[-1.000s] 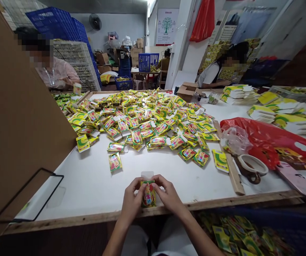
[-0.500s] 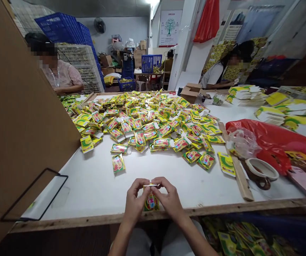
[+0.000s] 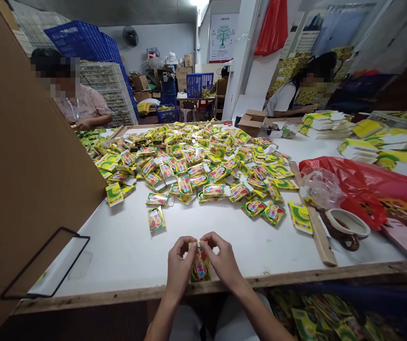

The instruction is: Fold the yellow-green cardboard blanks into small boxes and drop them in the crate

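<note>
The box [image 3: 200, 269] is between the left hand [image 3: 180, 263] and the right hand [image 3: 222, 259], at the near side of the table [image 3: 128, 255]. Its printed face is toward the camera, its lower end close to the wooden edging [image 3: 118, 296]. The pile [image 3: 199, 180] is beyond it, well apart. The fingertips cover the upper corners of the box; its underside is hidden — whether it rests on the table cannot be told. The carton [image 3: 40, 180] and the bin [image 3: 395, 303] are cut off by the view, and the bin is dim. Both hands are partly closed: each grasps the upper end of the box, thumbs on the printed face — thumb tips near each other.
</note>
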The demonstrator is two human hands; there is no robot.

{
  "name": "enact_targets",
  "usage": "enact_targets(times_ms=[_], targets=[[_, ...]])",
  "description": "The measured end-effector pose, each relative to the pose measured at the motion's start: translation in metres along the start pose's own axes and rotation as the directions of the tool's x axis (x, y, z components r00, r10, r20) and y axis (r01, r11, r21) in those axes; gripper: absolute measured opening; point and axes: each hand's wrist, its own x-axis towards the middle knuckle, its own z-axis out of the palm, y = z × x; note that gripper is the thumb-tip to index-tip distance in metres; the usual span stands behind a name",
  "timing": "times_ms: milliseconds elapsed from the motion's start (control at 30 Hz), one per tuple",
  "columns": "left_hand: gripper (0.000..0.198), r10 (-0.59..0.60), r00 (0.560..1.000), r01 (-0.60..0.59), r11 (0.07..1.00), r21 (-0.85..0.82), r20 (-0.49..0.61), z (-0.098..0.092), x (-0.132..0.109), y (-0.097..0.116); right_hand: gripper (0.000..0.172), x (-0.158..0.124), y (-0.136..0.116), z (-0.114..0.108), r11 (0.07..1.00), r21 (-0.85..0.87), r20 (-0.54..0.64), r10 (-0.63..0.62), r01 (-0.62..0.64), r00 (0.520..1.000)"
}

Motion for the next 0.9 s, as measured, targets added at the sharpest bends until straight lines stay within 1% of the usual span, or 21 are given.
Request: enact_targets(times_ms=[100,200,267,300,333,367,400,433,467,500,533,567,600,633,667,700,767,800,833,867,900], targets=[[0.019,-0.004,0.999,0.004,1.000,0.008,0.047,-0.002,-0.005,0.001,0.014,-0.007,0.004,0.000,0.997,0.083,0.044,0.007,-0.010,0.999],[0.019,0.023,0.995,-0.027,0.999,0.044,0.102,-0.004,-0.010,0.004,0.014,-0.012,0.007,0.006,0.989,0.148,0.074,0.012,-0.023,0.997],[0.019,0.053,0.988,-0.068,0.993,0.097,0.148,-0.008,-0.010,0.007,0.014,-0.015,0.006,0.005,0.990,0.141,0.060,0.005,-0.013,0.998],[0.020,0.076,0.983,-0.099,0.985,0.139,0.166,-0.012,-0.008,0.008,0.015,-0.016,0.005,0.000,0.993,0.116,0.034,0.000,-0.004,0.999],[0.021,0.108,0.979,-0.142,0.970,0.196,0.175,-0.018,-0.005,0.009,0.018,-0.018,0.004,-0.010,0.997,0.076,-0.005,-0.002,0.003,1.000],[0.023,0.151,0.972,-0.196,0.944,0.266,0.181,-0.027,0.000,0.009,0.021,-0.021,0.004,-0.026,1.000,0.018,-0.045,-0.001,0.002,0.999],[0.027,0.203,0.963,-0.255,0.900,0.353,0.177,-0.038,0.006,0.009,0.024,-0.024,0.004,-0.047,0.998,-0.054,-0.078,0.007,-0.011,0.997],[0.032,0.262,0.948,-0.315,0.837,0.446,0.179,-0.051,0.015,0.008,0.027,-0.028,0.005,-0.072,0.990,-0.135,-0.100,0.022,-0.036,0.995],[0.040,0.311,0.926,-0.377,0.753,0.539,0.213,-0.066,0.024,0.006,0.027,-0.033,0.007,-0.099,0.971,-0.227,-0.074,0.052,-0.068,0.996],[0.049,0.334,0.910,-0.411,0.653,0.636,0.245,-0.081,0.035,0.004,0.028,-0.038,0.010,-0.127,0.942,-0.320,-0.042,0.097,-0.105,0.994],[0.055,0.353,0.894,-0.437,0.542,0.718,0.277,-0.096,0.047,0.002,0.028,-0.043,0.014,-0.153,0.910,-0.394,-0.038,0.128,-0.133,0.991],[0.059,0.358,0.879,-0.455,0.427,0.782,0.315,-0.110,0.059,-0.001,0.028,-0.048,0.017,-0.175,0.881,-0.450,-0.050,0.137,-0.145,0.989],[0.063,0.328,0.876,-0.457,0.334,0.824,0.353,-0.121,0.070,-0.004,0.028,-0.052,0.021,-0.190,0.859,-0.490,-0.077,0.127,-0.148,0.989],[0.068,0.303,0.869,-0.469,0.255,0.845,0.391,-0.130,0.081,-0.006,0.028,-0.056,0.023,-0.198,0.848,-0.509,-0.107,0.106,-0.146,0.989],[0.072,0.272,0.861,-0.486,0.196,0.852,0.429,-0.135,0.089,-0.007,0.028,-0.058,0.024,-0.197,0.849,-0.510,-0.131,0.083,-0.139,0.988],[0.072,0.245,0.853,-0.504,0.155,0.849,0.461,-0.137,0.096,-0.006,0.028,-0.059,0.024,-0.190,0.860,-0.494,-0.142,0.066,-0.128,0.988],[0.066,0.214,0.833,-0.541,0.126,0.832,0.510,-0.132,0.101,-0.001,0.028,-0.057,0.021,-0.158,0.901,-0.422,-0.104,0.065,-0.103,0.992],[0.059,0.211,0.827,-0.553,0.142,0.821,0.521,-0.125,0.099,0.004,0.027,-0.055,0.018,-0.137,0.923,-0.375,-0.067,0.065,-0.086,0.996],[0.053,0.216,0.826,-0.558,0.181,0.810,0.520,-0.116,0.094,0.010,0.026,-0.052,0.015,-0.115,0.944,-0.324,-0.024,0.059,-0.064,0.998],[0.048,0.228,0.832,-0.551,0.249,0.796,0.505,-0.104,0.086,0.016,0.023,-0.048,0.012,-0.094,0.962,-0.270,0.007,0.044,-0.040,0.999],[0.047,0.232,0.847,-0.531,0.348,0.772,0.478,-0.091,0.075,0.021,0.020,-0.045,0.008,-0.075,0.977,-0.213,0.028,0.026,-0.020,0.999]])
